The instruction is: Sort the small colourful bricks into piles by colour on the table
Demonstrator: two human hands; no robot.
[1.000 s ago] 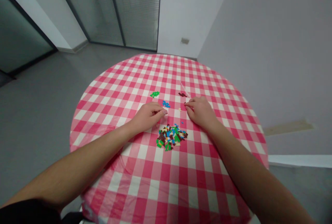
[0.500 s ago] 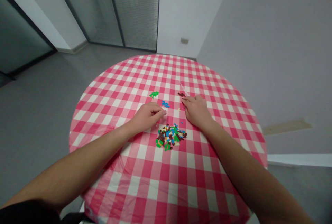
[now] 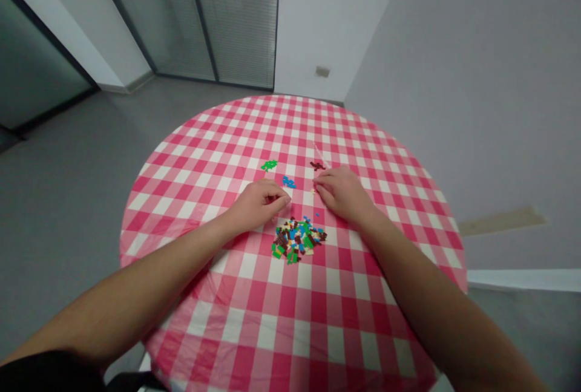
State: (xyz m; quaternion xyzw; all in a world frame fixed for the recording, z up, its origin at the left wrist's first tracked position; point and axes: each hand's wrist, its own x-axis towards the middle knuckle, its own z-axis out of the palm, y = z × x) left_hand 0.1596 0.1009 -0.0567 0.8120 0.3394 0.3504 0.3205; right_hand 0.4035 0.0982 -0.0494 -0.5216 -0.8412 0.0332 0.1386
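Note:
A mixed pile of small building bricks (image 3: pixel 298 239) in green, blue, brown, cream and other colours lies on the checked tablecloth (image 3: pixel 281 325). Just beyond the pile's left side, my left hand (image 3: pixel 259 201) is closed in a pinch; whatever its fingertips hold is too small to make out. My right hand (image 3: pixel 342 193) is over the cloth to the right, thumb and fingers drawn together near a few cream bricks (image 3: pixel 313 190). Dark brown bricks (image 3: pixel 316 166) lie just beyond its fingertips. Blue bricks (image 3: pixel 288 182) and green bricks (image 3: pixel 269 165) form separate small groups further back.
The cloth covers a round table. One blue brick (image 3: pixel 317 215) sits apart, right of the pile's far edge. A thin clear strip (image 3: pixel 320 151) lies behind the brown group. Glass panels (image 3: pixel 218 23) and a white wall (image 3: pixel 327 17) stand beyond the table.
My right hand has drawn back slightly from the brown bricks towards me, its fingertips now near the cream ones. The left hand stays nearly where it was.

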